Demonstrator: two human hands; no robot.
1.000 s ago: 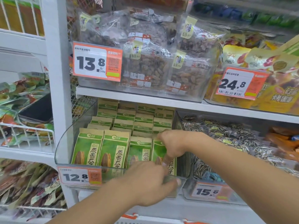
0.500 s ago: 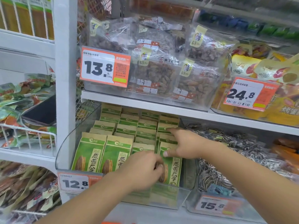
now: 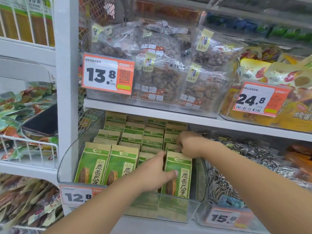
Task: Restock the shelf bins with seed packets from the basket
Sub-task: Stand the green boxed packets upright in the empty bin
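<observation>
Front-row seed packet (image 3: 178, 176) at the clear bin's (image 3: 67, 159) front right corner, upright. My left hand (image 3: 152, 173) clamps it, thumb across its face; my right hand (image 3: 189, 144) curls onto the packets behind (image 3: 170, 138), near the right wall. Risk, as I judge it: pushing harder could buckle the packet or tip the packed rows. Orange 12.8 tag (image 3: 76, 195) marks the front edge.

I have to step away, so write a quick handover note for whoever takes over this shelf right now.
Left hand: grips the front right green seed packet, thumb across its face.
Right hand: fingers curled on the packets behind it, in the right-hand row.
Clear bin with the 12.8 tag: four rows, nearly full.
Done: most rows filled.
Left: seat and straighten the front packets. The basket is out of view, so I cannot tell what stock remains.
</observation>
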